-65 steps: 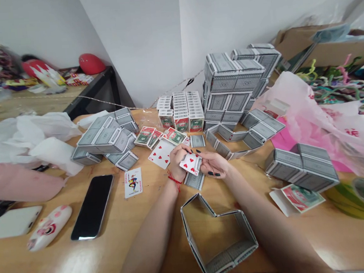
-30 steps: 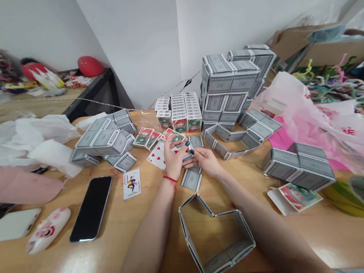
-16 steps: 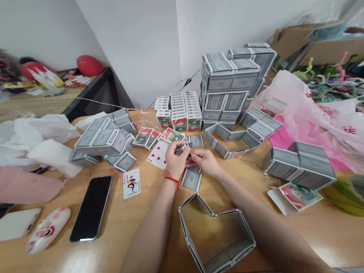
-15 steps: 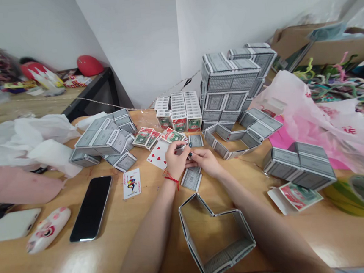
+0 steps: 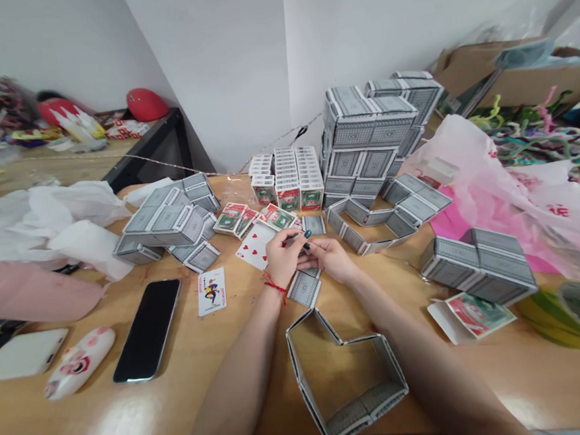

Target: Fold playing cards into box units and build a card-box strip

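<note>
Open card frame (image 5: 355, 413): the landmark, standing on the worktop (image 5: 219, 393) between the forearms.
Left hand (image 5: 282, 255) and right hand (image 5: 333, 260): beyond the frame, close together, fingers of both closed on what is probably a card.
Card: past the frame's notch, nearly all hidden by the fingers; its face and any fold cannot be told.
Good handling: likely wants light, even pressure from the thumbs and fingertips, one hand steadying while the other works, edges squared so nothing creases askew.
Face-down cards (image 5: 304, 288): just beyond the frame, below the hands; a dragging wrist could shift them.
Right forearm (image 5: 423, 341): just beside the frame's right wall; a sideways swing might knock it.
Joker (image 5: 211, 292) and phone (image 5: 148, 331): left of the frame, the joker nearer.
Boxed packs (image 5: 287, 184): well beyond the frame.
Card tower (image 5: 368, 129): beyond the frame and to its right, well apart.
Open card box (image 5: 476, 315): right of the frame, past that forearm.
</note>
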The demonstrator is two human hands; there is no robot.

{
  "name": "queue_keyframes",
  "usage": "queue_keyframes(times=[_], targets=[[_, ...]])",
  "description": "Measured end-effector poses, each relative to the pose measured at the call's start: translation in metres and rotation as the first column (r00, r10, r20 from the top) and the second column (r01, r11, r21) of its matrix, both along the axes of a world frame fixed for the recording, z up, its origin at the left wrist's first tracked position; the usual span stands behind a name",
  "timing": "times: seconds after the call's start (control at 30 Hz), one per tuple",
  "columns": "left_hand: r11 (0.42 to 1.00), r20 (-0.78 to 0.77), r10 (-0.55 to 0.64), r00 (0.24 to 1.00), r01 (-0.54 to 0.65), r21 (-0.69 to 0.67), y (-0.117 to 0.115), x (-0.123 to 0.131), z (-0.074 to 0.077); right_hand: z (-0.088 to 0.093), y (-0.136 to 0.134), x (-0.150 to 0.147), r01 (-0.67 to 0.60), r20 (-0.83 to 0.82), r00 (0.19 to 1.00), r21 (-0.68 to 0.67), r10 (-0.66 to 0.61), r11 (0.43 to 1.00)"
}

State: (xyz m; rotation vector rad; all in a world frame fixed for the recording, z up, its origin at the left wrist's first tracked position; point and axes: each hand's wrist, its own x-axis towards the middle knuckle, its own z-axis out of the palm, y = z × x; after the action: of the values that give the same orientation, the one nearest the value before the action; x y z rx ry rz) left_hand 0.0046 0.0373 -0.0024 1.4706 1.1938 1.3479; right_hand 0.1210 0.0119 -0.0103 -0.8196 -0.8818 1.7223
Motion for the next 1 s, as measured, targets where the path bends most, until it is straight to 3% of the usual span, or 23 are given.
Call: queue_keyframes(times=[0.4,0.73,1.0], targets=[[1.0,0.01,0.002,1.0,-0.002,-0.01,0.003,0.003,-0.003,-0.009,-0.001,-0.009,0.159,0.19,0.966,0.091,-0.174,0.983],[0.991,0.198,-0.023,0.98,0.047,-0.122,0.004,0.005,-0.001,-0.015,0.0,-0.009,0.157,0.284,0.941,0.118,-0.185,0.98],[0.993,0.13,-0.032,0.991,0.046,-0.104,0.008,0.003,-0.005,-0.002,-0.002,-0.009,0.141,0.285,0.945,0.082,-0.159,0.987]])
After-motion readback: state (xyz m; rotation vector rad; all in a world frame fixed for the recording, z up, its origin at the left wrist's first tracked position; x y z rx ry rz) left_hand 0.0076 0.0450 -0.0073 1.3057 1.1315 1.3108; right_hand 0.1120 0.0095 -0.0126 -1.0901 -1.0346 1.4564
